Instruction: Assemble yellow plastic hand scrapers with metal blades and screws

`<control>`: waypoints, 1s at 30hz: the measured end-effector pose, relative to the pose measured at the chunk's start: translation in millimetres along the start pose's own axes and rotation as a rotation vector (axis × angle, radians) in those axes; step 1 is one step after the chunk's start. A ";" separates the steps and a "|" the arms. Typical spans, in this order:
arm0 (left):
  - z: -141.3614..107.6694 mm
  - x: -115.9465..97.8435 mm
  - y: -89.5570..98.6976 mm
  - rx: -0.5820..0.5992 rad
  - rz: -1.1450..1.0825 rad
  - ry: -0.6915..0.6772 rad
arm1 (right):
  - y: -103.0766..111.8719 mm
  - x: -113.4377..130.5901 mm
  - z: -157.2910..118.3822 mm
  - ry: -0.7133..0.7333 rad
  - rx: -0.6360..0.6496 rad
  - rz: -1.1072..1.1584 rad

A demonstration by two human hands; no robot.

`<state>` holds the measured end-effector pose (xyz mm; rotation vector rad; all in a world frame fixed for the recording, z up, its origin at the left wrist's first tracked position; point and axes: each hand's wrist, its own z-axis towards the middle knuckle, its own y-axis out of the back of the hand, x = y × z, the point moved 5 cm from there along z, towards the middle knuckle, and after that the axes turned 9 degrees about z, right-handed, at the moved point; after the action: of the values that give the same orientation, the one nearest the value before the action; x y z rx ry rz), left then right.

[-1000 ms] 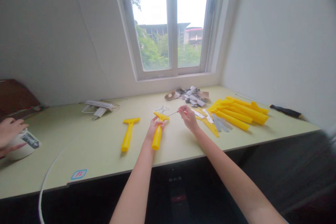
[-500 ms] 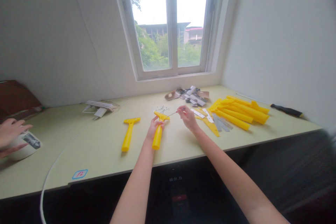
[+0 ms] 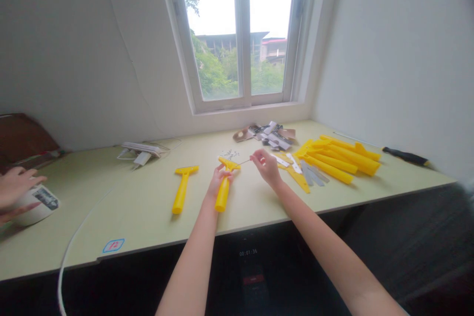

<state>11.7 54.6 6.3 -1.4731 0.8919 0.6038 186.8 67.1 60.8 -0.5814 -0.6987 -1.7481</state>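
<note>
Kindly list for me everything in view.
Table: 1, pale green, centre
Held scraper: 1, yellow, centre
Lying scraper: 1, yellow, left
Thin rod: 1, dark, centre
Tiny bits: many, dark, centre
Piled handles: several, yellow, right
Flat strips: several, grey, white, right
Mixed pieces: several, white, black, brown, rear
Screwdriver: 1, black, right
Power strip: 1, white, rear left
Cable: 1, white, left
Label: 1, blue, red, left
Cup: 1, white, left
Co-worker's hand: 1, at cup
Unclear object: 1, brown, left
Window: 1, grey, rear
Timer: 1, white digits, below
Left hand: 1, on held scraper
Right hand: 1, on thin rod
</note>
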 end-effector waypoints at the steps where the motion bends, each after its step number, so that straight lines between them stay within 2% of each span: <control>1: -0.8 -0.5 -0.8 0.003 0.007 0.000 | 0.1 0.3 -0.3 0.011 0.006 -0.041; 7: -2.9 -1.3 -3.2 0.009 0.025 0.011 | 4.9 2.3 1.9 0.105 -0.045 -0.061; 16: 0.3 0.4 1.0 -0.016 0.161 0.011 | 9.4 -10.0 2.3 -0.043 -0.078 -0.122; 22: -0.1 0.5 0.0 -0.010 0.174 0.027 | 7.1 -8.3 3.3 0.085 -0.057 -0.065; 25: 1.5 1.0 1.1 -0.007 0.189 -0.001 | 5.8 -8.6 3.0 0.037 -0.030 -0.055; 30: 3.3 2.0 0.4 0.031 0.184 -0.019 | 8.9 -11.1 1.7 -0.045 -0.065 -0.126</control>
<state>13.0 57.5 4.0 -1.3640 1.0249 0.7352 198.5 73.9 55.8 -0.6347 -0.7257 -1.8847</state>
